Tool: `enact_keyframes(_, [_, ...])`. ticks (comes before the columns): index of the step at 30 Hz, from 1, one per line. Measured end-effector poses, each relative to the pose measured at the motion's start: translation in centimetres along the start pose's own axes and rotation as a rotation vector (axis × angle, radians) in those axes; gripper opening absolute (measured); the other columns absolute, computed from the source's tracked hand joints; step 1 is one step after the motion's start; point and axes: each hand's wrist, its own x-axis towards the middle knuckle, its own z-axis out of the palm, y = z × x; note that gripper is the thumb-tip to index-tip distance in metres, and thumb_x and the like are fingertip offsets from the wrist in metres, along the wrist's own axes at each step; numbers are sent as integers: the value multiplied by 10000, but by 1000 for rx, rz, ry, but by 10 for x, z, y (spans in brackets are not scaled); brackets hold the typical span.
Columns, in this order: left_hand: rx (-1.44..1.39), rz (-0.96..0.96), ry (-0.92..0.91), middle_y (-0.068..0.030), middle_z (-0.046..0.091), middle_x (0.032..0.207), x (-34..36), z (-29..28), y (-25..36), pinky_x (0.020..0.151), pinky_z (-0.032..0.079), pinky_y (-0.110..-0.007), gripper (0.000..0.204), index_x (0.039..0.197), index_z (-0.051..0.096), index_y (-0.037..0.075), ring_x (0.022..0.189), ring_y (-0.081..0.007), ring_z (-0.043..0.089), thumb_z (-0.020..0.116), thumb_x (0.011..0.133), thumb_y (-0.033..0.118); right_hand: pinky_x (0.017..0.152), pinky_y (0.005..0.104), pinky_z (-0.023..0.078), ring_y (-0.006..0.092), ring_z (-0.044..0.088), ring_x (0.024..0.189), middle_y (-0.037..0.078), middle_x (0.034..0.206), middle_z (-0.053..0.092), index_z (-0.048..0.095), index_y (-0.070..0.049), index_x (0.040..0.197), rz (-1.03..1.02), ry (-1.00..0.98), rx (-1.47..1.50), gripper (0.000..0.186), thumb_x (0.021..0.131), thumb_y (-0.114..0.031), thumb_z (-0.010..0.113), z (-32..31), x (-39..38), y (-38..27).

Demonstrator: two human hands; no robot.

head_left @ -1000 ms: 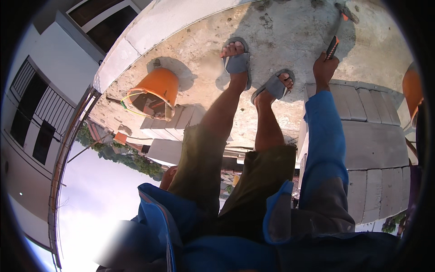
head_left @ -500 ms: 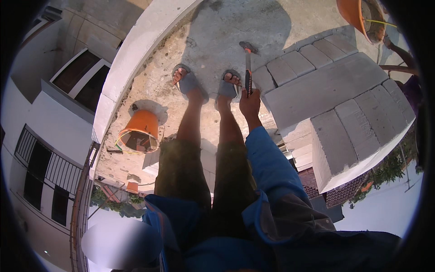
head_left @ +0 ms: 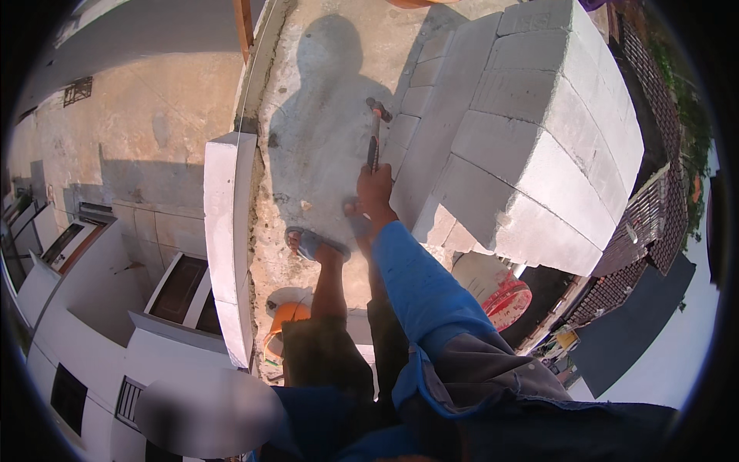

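Observation:
My right hand (head_left: 376, 189), at the end of a blue sleeve, is closed round the grip of a hammer (head_left: 373, 146) with a dark head and a grey, black and red handle. The hammer points away from me over the concrete floor, just left of a big stack of pale grey blocks (head_left: 508, 85); whether its head touches anything I cannot tell. My feet (head_left: 312, 245) are in grey sandals on the floor below it, the right one mostly hidden behind my arm. My left hand is not in view.
A low block wall (head_left: 227, 246) runs along the left edge, with a drop to white buildings beyond. An orange bucket (head_left: 289, 316) sits low left, another is partly cut off at the top. A red-rimmed bucket (head_left: 504, 300) and tiled roofs (head_left: 662, 231) show at the right.
My view has swung round toward the block stack, which now fills more of the upper right. My right hand, still holding the hammer, has moved left and lower in the picture.

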Motion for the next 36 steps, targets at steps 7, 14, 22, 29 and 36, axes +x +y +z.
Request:
enact_keyframes(7, [382, -65, -168, -139, 717, 1221, -92, -113, -62, 971, 534, -396, 318, 1353, 660, 22, 1109, -271, 684, 577, 1094, 187, 1117, 520, 471, 471, 546, 1349, 312, 1442, 538, 520, 19, 1460, -546, 198, -113, 522, 1004, -171, 690, -35, 28, -50])
enact_keyframes(14, [334, 455, -76, -137, 774, 1163, -30, -150, 94, 913, 587, -396, 294, 1311, 717, 23, 1044, -270, 745, 632, 1087, 194, 942, 438, 546, 330, 703, 1068, 172, 1159, 716, 666, -29, 1318, -442, -401, 33, 332, 998, -117, 665, -166, -127, 132])
enact_keyframes(22, [-122, 488, -582, -217, 300, 1747, -44, 16, 437, 1306, 186, -589, 843, 1707, 316, 132, 1639, -369, 245, 341, 1104, 721, 1000, 484, 527, 331, 603, 1296, 150, 1508, 546, 479, -75, 1488, 203, 903, 827, 557, 1081, -431, 613, -526, -82, 223])
enact_keyframes(29, [-422, 304, -876, -229, 319, 1729, -112, 113, 516, 1256, 344, -396, 1088, 1718, 180, -13, 1550, -324, 403, 218, 1046, 842, 1050, 432, 486, 338, 636, 1250, 208, 1411, 657, 583, 64, 1458, 50, 912, 416, 784, 1105, -621, 433, -682, 32, 220])
enact_keyframes(36, [-584, 150, -849, -214, 425, 1676, -118, 89, 498, 1213, 419, -411, 1013, 1698, 305, 38, 1483, -305, 500, 310, 1053, 820, 1051, 428, 496, 343, 639, 1197, 235, 1324, 673, 602, 85, 1402, 119, 833, 346, 792, 1115, -631, 420, -661, 13, 220])
